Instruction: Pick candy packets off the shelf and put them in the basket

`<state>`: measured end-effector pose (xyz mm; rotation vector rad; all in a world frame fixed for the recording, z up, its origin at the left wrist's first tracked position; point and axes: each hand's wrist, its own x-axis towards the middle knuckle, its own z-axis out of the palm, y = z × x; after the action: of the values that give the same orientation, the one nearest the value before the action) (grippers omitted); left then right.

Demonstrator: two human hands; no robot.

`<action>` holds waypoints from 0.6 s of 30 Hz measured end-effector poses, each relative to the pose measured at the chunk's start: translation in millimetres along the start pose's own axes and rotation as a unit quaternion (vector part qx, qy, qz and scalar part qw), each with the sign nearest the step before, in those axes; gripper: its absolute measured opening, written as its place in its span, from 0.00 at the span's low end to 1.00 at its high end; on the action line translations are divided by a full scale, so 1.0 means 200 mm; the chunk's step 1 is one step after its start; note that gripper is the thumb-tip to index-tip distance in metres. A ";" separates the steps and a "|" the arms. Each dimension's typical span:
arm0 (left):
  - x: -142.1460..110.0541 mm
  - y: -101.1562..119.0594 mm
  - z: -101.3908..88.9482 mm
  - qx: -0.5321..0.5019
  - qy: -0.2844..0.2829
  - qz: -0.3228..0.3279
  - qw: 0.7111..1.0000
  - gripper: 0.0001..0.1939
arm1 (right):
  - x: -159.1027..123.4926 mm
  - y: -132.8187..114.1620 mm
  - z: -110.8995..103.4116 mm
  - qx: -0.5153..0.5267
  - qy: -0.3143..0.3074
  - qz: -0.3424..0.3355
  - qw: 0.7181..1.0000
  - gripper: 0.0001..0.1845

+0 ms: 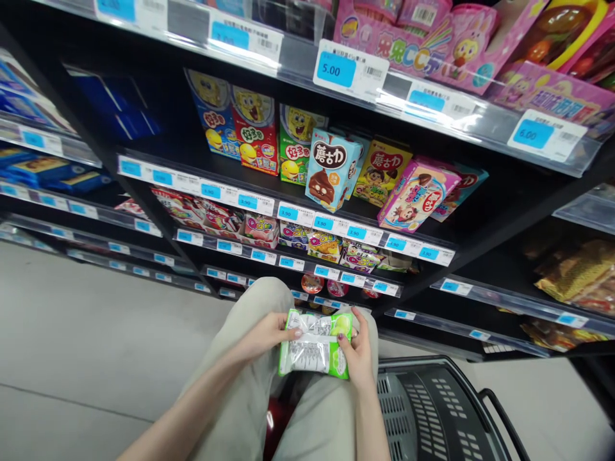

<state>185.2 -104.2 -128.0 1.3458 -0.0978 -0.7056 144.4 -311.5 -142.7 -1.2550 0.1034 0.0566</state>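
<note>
Between my knees, both hands hold a green and silver candy bag (310,355) by its two sides, its printed back turned up toward me. My left hand (273,334) pinches the left edge, thumb on top. Gripping the right edge, my right hand (358,355) has its thumb on the face and its fingers behind; part of them is hidden. Beyond the bag, low on the shelf, sit several packs of gummy candy (324,246).
A dark plastic shopping basket (444,400) stands on the floor by my right leg. Ahead, a shelf carries a light blue snack box (331,168), a pink box (416,195) and a red box (254,131). Price-tag rails (288,211) run along the shelf edges.
</note>
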 end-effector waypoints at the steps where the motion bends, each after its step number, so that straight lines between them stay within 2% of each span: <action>1: 0.00 0.00 0.00 0.002 -0.010 -0.005 1.000 0.22 | 0.00 0.01 -0.01 0.009 0.002 0.016 1.000 0.36; 5: -0.01 0.02 0.00 0.014 -0.042 0.006 0.999 0.18 | 0.02 0.03 -0.05 0.037 0.020 0.069 0.997 0.29; 9: -0.02 0.03 0.02 0.014 -0.069 0.011 0.997 0.18 | 0.02 0.03 -0.08 0.057 0.009 0.076 0.995 0.22; 14: -0.03 0.03 0.03 -0.019 -0.058 0.013 0.998 0.18 | 0.03 0.02 -0.08 0.060 0.002 0.103 0.993 0.21; 18: -0.03 0.04 0.02 -0.031 -0.044 0.017 0.998 0.18 | 0.03 0.04 -0.10 0.035 0.023 0.105 0.994 0.17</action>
<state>180.9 -103.8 -117.8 1.2514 -0.1670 -0.7327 147.7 -327.9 -157.2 -1.1730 0.2750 0.2033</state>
